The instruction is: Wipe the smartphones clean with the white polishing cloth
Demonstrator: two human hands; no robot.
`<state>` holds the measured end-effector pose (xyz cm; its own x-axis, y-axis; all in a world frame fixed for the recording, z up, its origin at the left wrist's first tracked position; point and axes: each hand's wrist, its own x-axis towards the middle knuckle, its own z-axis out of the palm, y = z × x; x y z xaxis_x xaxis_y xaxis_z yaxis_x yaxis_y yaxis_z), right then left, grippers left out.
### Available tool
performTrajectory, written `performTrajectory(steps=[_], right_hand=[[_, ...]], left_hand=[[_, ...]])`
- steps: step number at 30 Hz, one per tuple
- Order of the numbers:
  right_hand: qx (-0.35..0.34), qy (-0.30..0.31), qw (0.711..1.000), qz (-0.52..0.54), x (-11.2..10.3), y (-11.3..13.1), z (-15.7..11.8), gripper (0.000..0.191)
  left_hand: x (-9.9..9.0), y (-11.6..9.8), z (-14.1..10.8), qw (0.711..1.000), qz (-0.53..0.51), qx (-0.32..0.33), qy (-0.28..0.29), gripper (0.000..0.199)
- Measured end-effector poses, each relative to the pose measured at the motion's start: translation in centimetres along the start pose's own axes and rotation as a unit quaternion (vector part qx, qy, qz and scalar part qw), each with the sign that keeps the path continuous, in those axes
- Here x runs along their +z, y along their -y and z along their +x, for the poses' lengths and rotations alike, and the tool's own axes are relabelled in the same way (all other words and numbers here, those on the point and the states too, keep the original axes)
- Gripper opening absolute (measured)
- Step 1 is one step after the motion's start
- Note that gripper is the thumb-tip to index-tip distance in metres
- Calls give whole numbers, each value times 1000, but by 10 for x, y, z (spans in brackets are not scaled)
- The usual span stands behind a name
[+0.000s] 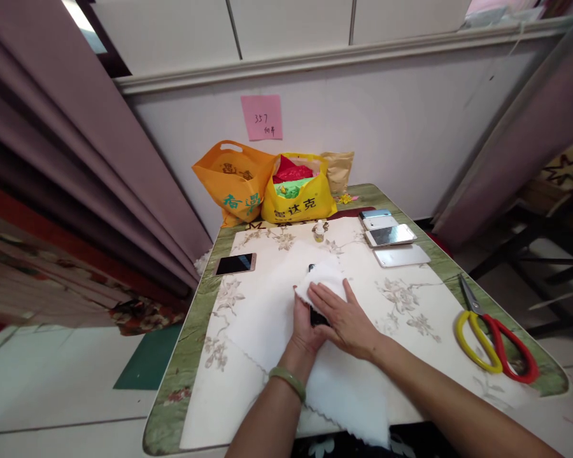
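Observation:
A dark phone [319,316] lies at the middle of the table, partly covered by a small white cloth [328,275]. My left hand [304,323] grips the phone along its left side and lower end. My right hand [340,312] presses the cloth onto the phone's face with its fingers laid flat together over it. Beneath both hands a larger white cloth [267,318] with a wavy edge spreads over the floral table cover. Just beyond stands a small clear bottle [319,231].
Several phones [391,235] lie in a row at the right, and another phone [235,264] lies at the left. Scissors [494,343] with yellow and red handles rest near the right edge. An orange bag [239,184] and a yellow bag [298,203] stand against the wall.

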<state>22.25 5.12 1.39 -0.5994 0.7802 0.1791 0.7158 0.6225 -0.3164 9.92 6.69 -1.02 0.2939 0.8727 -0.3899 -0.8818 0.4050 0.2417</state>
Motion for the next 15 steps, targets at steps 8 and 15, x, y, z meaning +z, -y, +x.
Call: performTrajectory(steps=[8,15], right_hand=[[157,-45,986,-35,5,-24,33,72],[106,-31,993,-49,18,-8,-27,76]], left_hand=[[6,0,-1,998,28,-24,51,57],[-1,1,-1,999,25,-2,22,49]])
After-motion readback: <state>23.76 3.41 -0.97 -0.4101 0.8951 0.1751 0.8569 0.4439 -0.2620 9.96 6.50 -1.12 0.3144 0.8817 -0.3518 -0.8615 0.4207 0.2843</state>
